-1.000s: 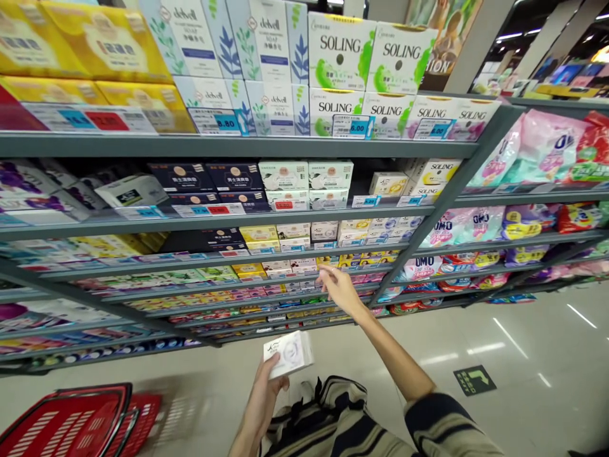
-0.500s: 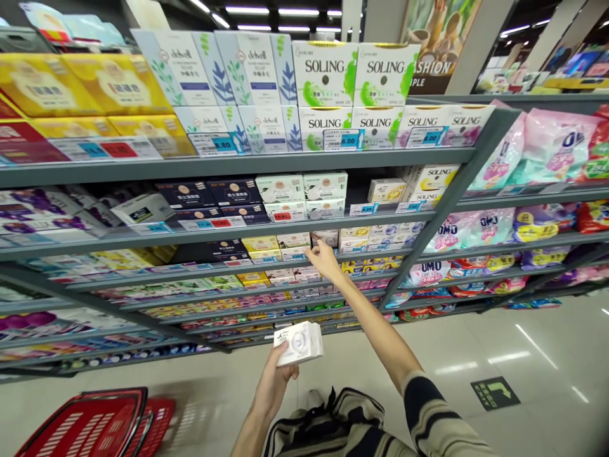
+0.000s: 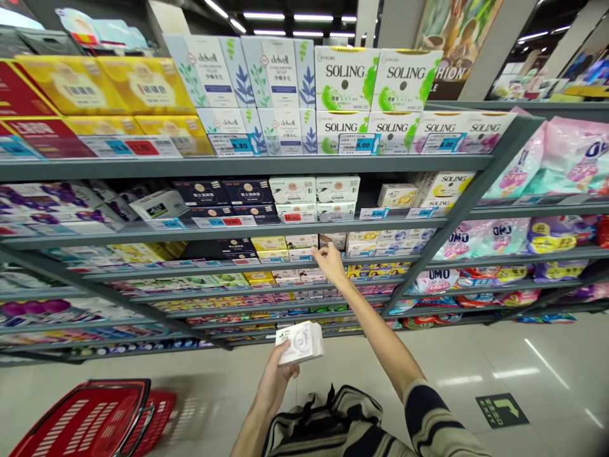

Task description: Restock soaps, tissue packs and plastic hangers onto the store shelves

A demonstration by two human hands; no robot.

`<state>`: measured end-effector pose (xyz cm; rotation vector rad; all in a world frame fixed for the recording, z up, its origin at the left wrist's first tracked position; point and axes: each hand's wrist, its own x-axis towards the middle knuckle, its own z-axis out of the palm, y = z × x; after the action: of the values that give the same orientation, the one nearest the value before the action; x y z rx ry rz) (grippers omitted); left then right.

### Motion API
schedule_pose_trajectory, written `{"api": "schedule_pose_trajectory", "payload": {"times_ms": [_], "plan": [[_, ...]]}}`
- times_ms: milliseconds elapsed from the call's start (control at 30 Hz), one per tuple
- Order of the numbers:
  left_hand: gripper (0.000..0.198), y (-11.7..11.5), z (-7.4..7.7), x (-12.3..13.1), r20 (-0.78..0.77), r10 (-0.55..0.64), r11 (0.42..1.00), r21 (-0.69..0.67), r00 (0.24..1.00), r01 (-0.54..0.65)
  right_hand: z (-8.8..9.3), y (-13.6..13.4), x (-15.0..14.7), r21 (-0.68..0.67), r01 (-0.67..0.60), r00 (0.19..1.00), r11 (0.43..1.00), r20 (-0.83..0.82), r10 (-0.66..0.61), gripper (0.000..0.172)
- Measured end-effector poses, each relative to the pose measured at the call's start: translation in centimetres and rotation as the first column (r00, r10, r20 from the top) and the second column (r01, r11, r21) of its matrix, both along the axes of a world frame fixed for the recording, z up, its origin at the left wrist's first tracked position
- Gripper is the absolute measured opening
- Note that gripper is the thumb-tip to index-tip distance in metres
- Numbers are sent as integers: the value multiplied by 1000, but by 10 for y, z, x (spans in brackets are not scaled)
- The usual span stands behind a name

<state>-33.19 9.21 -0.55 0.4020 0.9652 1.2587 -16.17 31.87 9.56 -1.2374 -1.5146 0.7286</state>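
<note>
My left hand (image 3: 276, 377) grips white soap boxes (image 3: 299, 343) with a pale swirl print, thumb across the front and fingers underneath; they seem to be two, one behind the other. They are held low, in front of the shelving. My right hand (image 3: 328, 263) reaches out to a lower shelf (image 3: 219, 270), its fingers bent together at the shelf's front edge. Just behind those fingers is a soap box (image 3: 335, 240), partly hidden. White-and-green soap boxes (image 3: 301, 244) stand left of the hand, yellow-and-white ones (image 3: 361, 241) to its right. What the right fingertips grip, if anything, is hidden.
Upper shelves hold Soling boxes (image 3: 345, 79), Delvell boxes (image 3: 209, 70) and yellow packs (image 3: 140, 82). Detergent bags (image 3: 518, 165) fill the bay at right. A red shopping basket (image 3: 90, 419) stands on the floor at lower left; a floor exit sign (image 3: 502, 410) lies at right.
The view has shifted slightly, so the shelves appear farther right. My right hand remains at the same shelf spot, and the left still holds the soap boxes.
</note>
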Motion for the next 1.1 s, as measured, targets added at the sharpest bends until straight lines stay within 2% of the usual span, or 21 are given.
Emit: {"api": "schedule_pose_trajectory", "payload": {"times_ms": [67, 133, 200, 300, 400, 500, 567, 700, 833, 900, 967, 1033, 1100], "plan": [[66, 2, 4, 0, -14, -11, 999, 33, 1000, 11, -4, -21, 5, 33, 14, 999, 999, -35, -13, 55], [74, 6, 10, 1, -55, -8, 997, 73, 998, 12, -13, -53, 13, 25, -46, 996, 999, -73, 47, 52], [79, 15, 17, 3, -128, -5, 992, 122, 992, 21, -25, -88, 24, -66, -197, 979, 978, -70, 192, 50], [78, 36, 31, 10, -245, -28, 975, 206, 969, 81, -35, -126, 43, -229, -389, 919, 892, -31, 393, 48], [73, 57, 48, 20, -317, -88, 950, 258, 944, 175, -31, -137, 62, -269, -404, 911, 874, -28, 412, 50], [67, 72, 62, 31, -375, -130, 904, 336, 918, 266, -18, -133, 78, -237, -352, 933, 906, -9, 360, 50], [65, 79, 64, 38, -404, -146, 866, 389, 903, 314, -8, -131, 86, -185, -306, 949, 934, 16, 314, 47], [68, 88, 52, 50, -366, -174, 841, 427, 914, 331, 2, -132, 95, -130, -258, 962, 957, 58, 268, 45], [70, 88, 30, 59, -349, -193, 884, 343, 917, 316, 0, -131, 102, -171, -200, 958, 965, 174, 229, 48], [71, 86, 20, 61, -333, -199, 902, 307, 922, 305, 1, -126, 106, -243, -223, 953, 944, 150, 264, 52], [73, 84, 11, 62, -297, -188, 917, 287, 936, 275, 10, -119, 111, -251, -230, 954, 940, 131, 268, 53], [76, 80, 5, 59, -248, -168, 943, 242, 954, 229, 25, -107, 114, -131, -176, 963, 976, 184, 199, 52], [75, 74, 0, 55, -207, -151, 962, 193, 967, 192, 42, -93, 114, 86, -120, 952, 989, 294, 90, 47]]}}
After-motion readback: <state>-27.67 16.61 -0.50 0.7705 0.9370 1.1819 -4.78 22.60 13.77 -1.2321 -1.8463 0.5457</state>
